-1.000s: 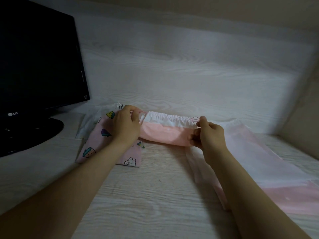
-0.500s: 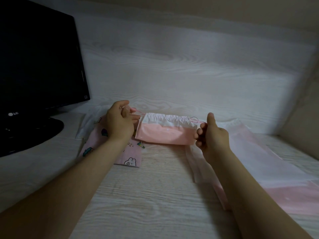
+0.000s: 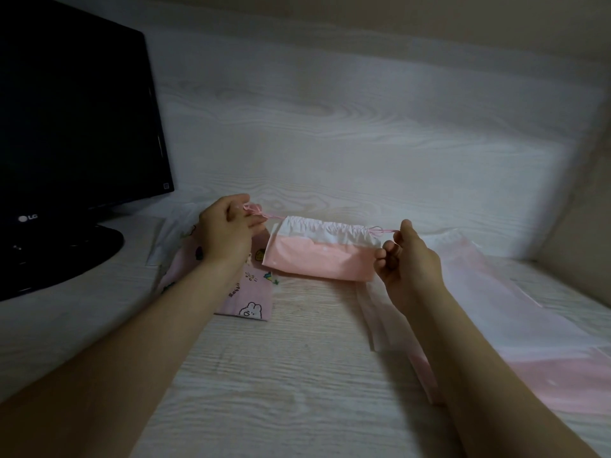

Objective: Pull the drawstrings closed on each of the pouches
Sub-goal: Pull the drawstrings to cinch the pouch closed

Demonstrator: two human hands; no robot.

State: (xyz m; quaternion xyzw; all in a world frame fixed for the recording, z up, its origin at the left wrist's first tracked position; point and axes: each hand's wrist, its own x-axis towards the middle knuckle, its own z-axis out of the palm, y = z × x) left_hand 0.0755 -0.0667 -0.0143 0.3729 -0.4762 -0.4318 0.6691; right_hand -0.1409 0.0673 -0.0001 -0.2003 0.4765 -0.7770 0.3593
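A pink pouch with a gathered white top [image 3: 317,256] hangs just above the desk between my hands. My left hand [image 3: 226,231] pinches the pink drawstring [image 3: 264,215] at the pouch's left end. At the right end, my right hand [image 3: 408,262] pinches the other pink drawstring loop [image 3: 380,231]. Both cords are stretched outward and the white top is puckered. A pink printed pouch with rabbits [image 3: 246,294] lies flat under my left wrist. A large pale pink and white pouch [image 3: 515,322] lies flat under my right forearm.
A black monitor [image 3: 76,127] on a round stand [image 3: 59,256] fills the left. The pale wood-grain desk [image 3: 281,375] meets a back panel [image 3: 330,143] just behind the pouches, and a side wall rises at the far right.
My hands have moved apart, drawing the cords out on both sides. The pouch's white top has gathered and the pouch has become narrower.
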